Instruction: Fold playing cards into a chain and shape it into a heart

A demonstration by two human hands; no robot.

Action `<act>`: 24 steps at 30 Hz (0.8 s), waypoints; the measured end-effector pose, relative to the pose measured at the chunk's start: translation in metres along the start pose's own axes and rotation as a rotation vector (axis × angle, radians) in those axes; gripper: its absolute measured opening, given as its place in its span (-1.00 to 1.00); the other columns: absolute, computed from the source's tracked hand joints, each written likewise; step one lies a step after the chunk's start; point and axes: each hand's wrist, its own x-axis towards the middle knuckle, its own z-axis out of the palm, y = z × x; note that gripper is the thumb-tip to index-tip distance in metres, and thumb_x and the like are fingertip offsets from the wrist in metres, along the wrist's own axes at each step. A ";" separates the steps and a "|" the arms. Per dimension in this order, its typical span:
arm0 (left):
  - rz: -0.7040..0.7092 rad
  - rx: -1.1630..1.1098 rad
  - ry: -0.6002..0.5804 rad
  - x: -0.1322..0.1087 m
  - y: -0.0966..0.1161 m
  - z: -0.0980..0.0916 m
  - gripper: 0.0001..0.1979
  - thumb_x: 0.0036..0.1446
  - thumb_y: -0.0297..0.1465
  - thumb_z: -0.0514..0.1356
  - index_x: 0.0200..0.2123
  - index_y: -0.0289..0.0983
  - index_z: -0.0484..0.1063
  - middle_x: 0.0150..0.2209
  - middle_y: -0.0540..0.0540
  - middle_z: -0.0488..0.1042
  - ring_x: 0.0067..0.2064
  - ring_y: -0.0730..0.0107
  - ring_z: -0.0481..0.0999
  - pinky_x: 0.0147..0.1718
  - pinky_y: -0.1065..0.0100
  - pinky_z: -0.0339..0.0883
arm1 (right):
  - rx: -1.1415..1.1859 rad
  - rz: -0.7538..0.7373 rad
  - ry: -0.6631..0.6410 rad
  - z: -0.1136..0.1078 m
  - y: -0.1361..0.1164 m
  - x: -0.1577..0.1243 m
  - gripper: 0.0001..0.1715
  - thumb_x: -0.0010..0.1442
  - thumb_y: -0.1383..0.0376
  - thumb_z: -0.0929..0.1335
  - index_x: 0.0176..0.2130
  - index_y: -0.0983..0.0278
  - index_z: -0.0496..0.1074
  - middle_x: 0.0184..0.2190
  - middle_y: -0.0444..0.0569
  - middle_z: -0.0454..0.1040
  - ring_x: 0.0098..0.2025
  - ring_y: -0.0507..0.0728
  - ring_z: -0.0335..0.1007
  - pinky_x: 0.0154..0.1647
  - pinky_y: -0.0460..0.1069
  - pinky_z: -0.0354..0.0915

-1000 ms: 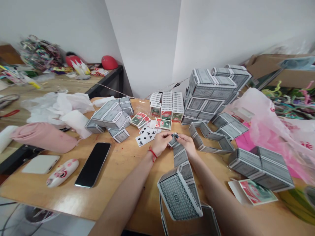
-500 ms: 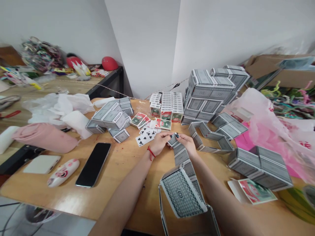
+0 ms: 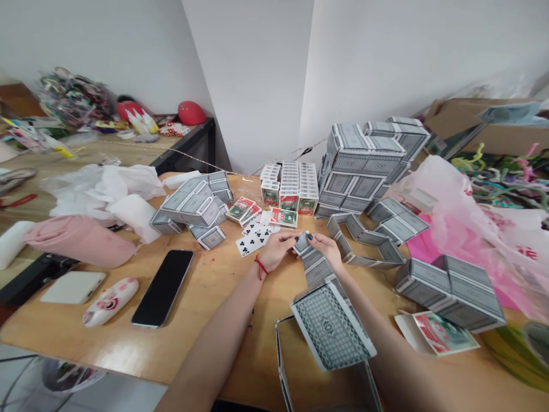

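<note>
My left hand (image 3: 277, 250) and my right hand (image 3: 326, 248) meet over the table, both closed on a grey-backed playing card (image 3: 302, 242). This card is the far end of a strip of joined cards (image 3: 317, 268) that runs back toward me between my forearms. At the near end the strip bends into a folded card box shape (image 3: 332, 327), with card walls standing open below it. Just beyond my left hand lie loose face-up playing cards (image 3: 250, 245), clubs among them. To the right of my right hand stands an open frame of folded cards (image 3: 364, 243).
Stacked card blocks (image 3: 355, 154) rise at the back right, and a smaller card structure (image 3: 193, 200) stands left. Boxed decks (image 3: 289, 183) line the back. A phone (image 3: 163, 289), a pink cloth roll (image 3: 79, 240) and pink plastic bags (image 3: 467, 212) lie around; another card block (image 3: 448, 289) sits right.
The folded box shape at the near end of the strip has shifted to the right and tilted, covering more of the strip. My hands stay on the card in nearly the same place.
</note>
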 end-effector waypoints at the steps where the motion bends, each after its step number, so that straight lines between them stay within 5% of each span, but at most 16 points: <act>1: 0.005 -0.005 0.008 0.000 0.000 0.001 -0.68 -0.08 -0.37 0.15 -0.22 -0.38 0.45 -0.54 -0.06 0.41 -0.57 0.57 0.28 -0.57 0.46 0.15 | 0.000 -0.002 -0.005 -0.001 0.000 0.000 -0.64 -0.22 0.03 0.39 -0.50 0.25 0.37 -0.61 -0.10 0.48 -0.55 0.16 0.41 -0.54 0.01 0.31; 17: -0.032 -0.092 -0.021 -0.004 0.012 0.007 -0.69 -0.10 -0.42 0.14 -0.22 -0.36 0.45 -0.49 -0.08 0.44 -0.49 0.53 0.33 -0.46 0.42 0.26 | 0.119 -0.010 -0.043 -0.004 -0.004 -0.006 -0.72 -0.03 0.17 0.33 -0.36 0.35 0.39 -0.52 0.03 0.50 -0.49 0.15 0.43 -0.46 0.00 0.33; 24: -0.019 -0.111 -0.066 -0.006 0.012 0.004 -0.67 -0.07 -0.45 0.09 -0.18 -0.38 0.43 -0.29 -0.18 0.47 -0.40 0.49 0.40 -0.35 0.38 0.30 | 0.166 0.007 -0.040 -0.007 0.000 -0.001 -0.76 -0.04 0.20 0.34 -0.39 0.35 0.38 -0.52 0.02 0.49 -0.48 0.16 0.43 -0.46 0.01 0.32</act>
